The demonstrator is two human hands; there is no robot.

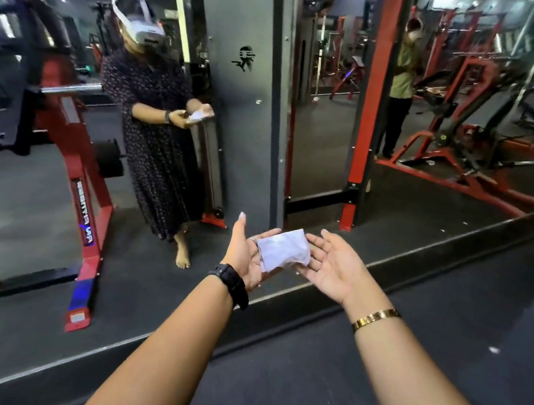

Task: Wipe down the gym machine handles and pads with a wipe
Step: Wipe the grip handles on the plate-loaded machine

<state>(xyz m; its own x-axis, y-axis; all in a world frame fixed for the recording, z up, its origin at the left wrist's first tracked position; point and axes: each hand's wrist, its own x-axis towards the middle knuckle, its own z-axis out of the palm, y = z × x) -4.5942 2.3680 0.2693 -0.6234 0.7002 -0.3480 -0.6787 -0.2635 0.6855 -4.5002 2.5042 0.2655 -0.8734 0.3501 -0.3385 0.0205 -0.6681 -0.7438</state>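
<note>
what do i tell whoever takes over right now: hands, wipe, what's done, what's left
Left hand: palm up, fingers out, the wipe lying across them.
Right hand: palm up, open, fingertips at the wipe's edge.
Wipe: crumpled, held out in front of the mirror, touching no machine.
Done: no sign of any wiping; it cannot be told from this view.
Left: take the wipe to the handles and pads. The red machine reflected at the left looks nearest.

The dark floor (350, 398) meets the mirror (397, 201); a small white scrap (493, 349) lies on it.
</note>
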